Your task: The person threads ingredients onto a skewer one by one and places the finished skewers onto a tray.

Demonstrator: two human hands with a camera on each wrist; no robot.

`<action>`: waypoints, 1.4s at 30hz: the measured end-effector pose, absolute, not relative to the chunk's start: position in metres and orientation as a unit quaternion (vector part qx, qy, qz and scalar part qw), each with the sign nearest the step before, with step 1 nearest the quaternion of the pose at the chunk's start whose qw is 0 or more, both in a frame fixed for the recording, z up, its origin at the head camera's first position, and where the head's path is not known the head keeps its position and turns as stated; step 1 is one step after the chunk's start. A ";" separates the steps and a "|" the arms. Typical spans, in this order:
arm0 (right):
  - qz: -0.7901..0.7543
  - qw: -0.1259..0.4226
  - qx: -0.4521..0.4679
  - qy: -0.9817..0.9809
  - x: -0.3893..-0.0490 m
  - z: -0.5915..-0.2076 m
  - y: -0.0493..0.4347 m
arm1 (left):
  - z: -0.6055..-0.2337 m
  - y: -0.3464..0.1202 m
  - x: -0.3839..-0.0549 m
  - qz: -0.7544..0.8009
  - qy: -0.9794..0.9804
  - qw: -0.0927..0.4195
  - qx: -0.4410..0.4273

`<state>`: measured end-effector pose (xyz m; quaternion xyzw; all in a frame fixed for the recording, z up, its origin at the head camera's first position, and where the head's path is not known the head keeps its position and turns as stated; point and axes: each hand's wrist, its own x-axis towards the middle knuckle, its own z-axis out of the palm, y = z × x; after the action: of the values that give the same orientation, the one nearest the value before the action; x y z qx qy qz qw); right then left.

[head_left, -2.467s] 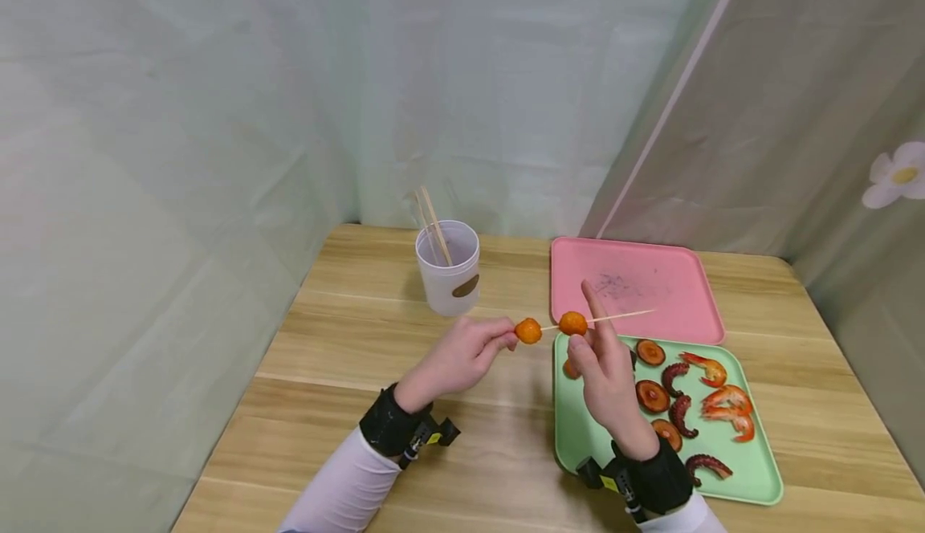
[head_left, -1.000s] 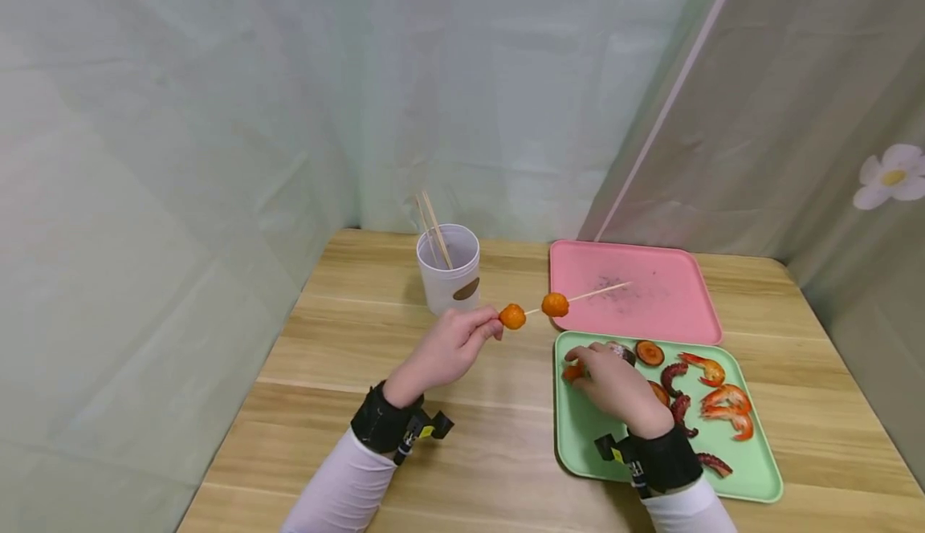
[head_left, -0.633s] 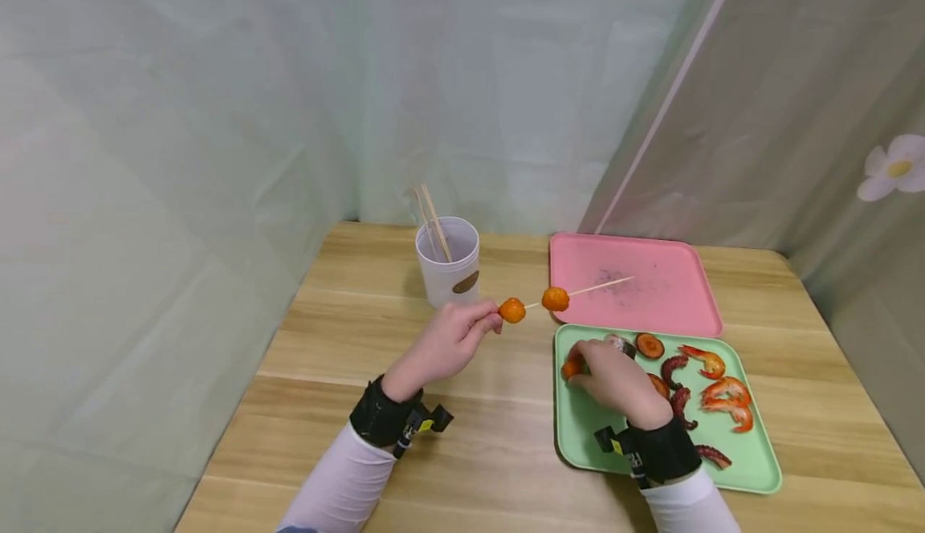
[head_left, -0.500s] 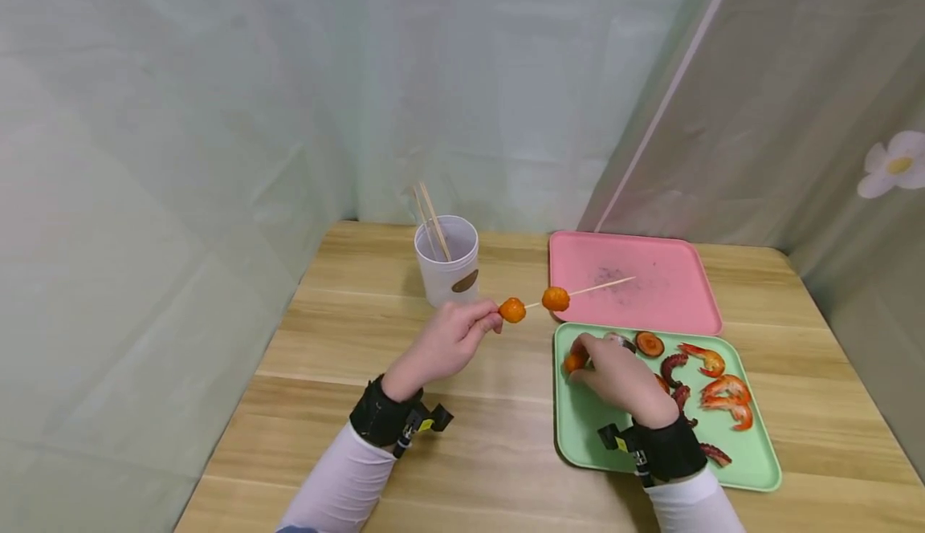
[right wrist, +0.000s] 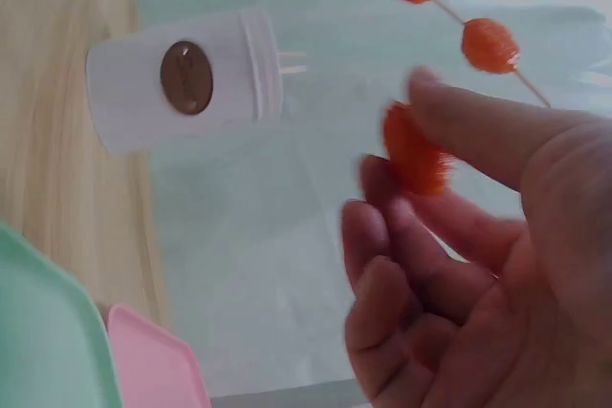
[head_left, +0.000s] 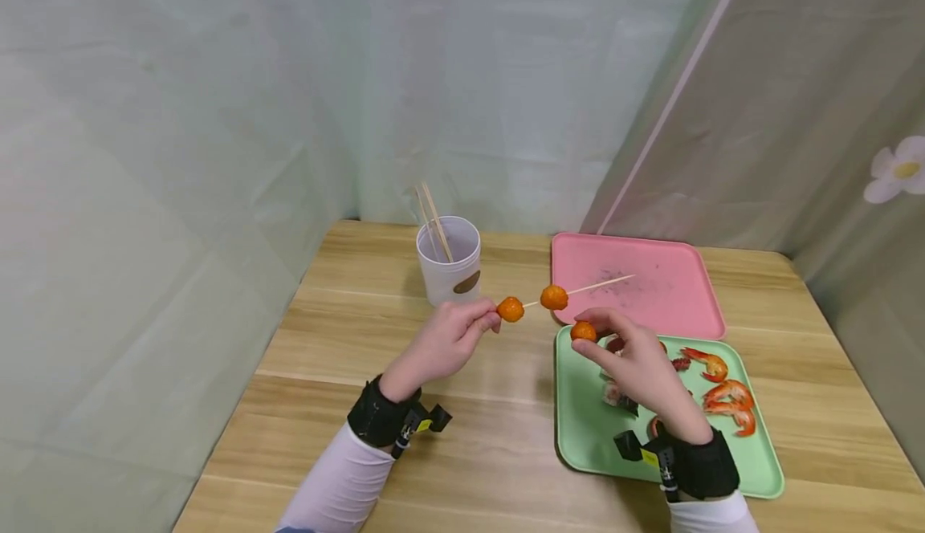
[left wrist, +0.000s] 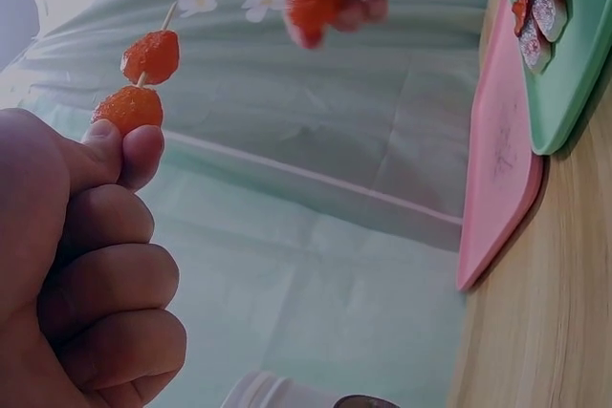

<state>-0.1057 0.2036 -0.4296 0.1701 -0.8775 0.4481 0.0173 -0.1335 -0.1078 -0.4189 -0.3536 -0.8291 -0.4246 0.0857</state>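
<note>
Between thumb and forefinger, my left hand (head_left: 444,346) pinches the near end of a wooden skewer (head_left: 601,285), whose bare tip slants up to the right. Two orange balls with a bumpy surface are threaded on it: one ball (head_left: 511,309) against the fingertips, the other ball (head_left: 554,297) further along, with a gap between. My right hand (head_left: 643,368) pinches a third, loose orange ball (right wrist: 413,152) over the green tray's far left corner, below the skewer and apart from it. Its thumb and fingertips cover part of that ball.
The green tray (head_left: 588,445) holds shrimps (head_left: 730,404), octopus tentacles, mushroom slices and whitish pieces, partly hidden by my right hand. Behind it lies a pink tray (head_left: 672,264) with dark specks. A white cup (head_left: 444,282) with several skewers stands at the back left of the wooden table (head_left: 347,308).
My right hand has let go of the skewer's second ball, reached down to the green tray, taken the loose orange ball and lifted it. My left hand has shifted slightly left with the skewer.
</note>
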 end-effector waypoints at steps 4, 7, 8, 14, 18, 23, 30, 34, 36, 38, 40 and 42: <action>0.519 0.004 0.143 -0.843 -0.103 -0.426 0.206 | -0.420 -0.108 -0.134 -0.425 -0.827 0.090 -0.356; 0.582 -0.011 0.129 -0.803 -0.101 -0.423 0.209 | -0.419 -0.108 -0.134 -0.425 -0.827 0.090 -0.357; 0.593 -0.011 0.124 -0.796 -0.100 -0.422 0.210 | -0.419 -0.108 -0.134 -0.425 -0.827 0.089 -0.357; 0.628 0.029 0.109 -0.770 -0.099 -0.417 0.212 | -0.418 -0.108 -0.133 -0.425 -0.828 0.081 -0.356; 0.649 0.044 0.077 -0.755 -0.098 -0.417 0.214 | -0.417 -0.108 -0.132 -0.423 -0.830 0.079 -0.356; 0.683 0.047 0.041 -0.728 -0.099 -0.416 0.217 | -0.418 -0.109 -0.132 -0.420 -0.834 0.068 -0.350; 0.758 0.076 0.038 -0.647 -0.102 -0.414 0.216 | -0.421 -0.107 -0.132 -0.408 -0.841 0.038 -0.353; 0.776 0.074 0.063 -0.623 -0.101 -0.413 0.216 | -0.421 -0.107 -0.132 -0.408 -0.839 0.034 -0.357; 0.782 0.065 0.073 -0.616 -0.100 -0.413 0.215 | -0.421 -0.107 -0.132 -0.407 -0.840 0.035 -0.358; 0.783 0.058 0.078 -0.615 -0.100 -0.414 0.215 | -0.421 -0.107 -0.132 -0.404 -0.841 0.033 -0.358; 0.788 0.049 0.088 -0.608 -0.101 -0.414 0.215 | -0.421 -0.107 -0.132 -0.402 -0.842 0.030 -0.358; 0.794 0.043 0.099 -0.598 -0.102 -0.416 0.214 | -0.420 -0.107 -0.131 -0.401 -0.844 0.027 -0.357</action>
<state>-0.1019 0.2144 -0.4155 0.0990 -0.5980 0.7942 0.0427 -0.1314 -0.1068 -0.4200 -0.3566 -0.8436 -0.4006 0.0268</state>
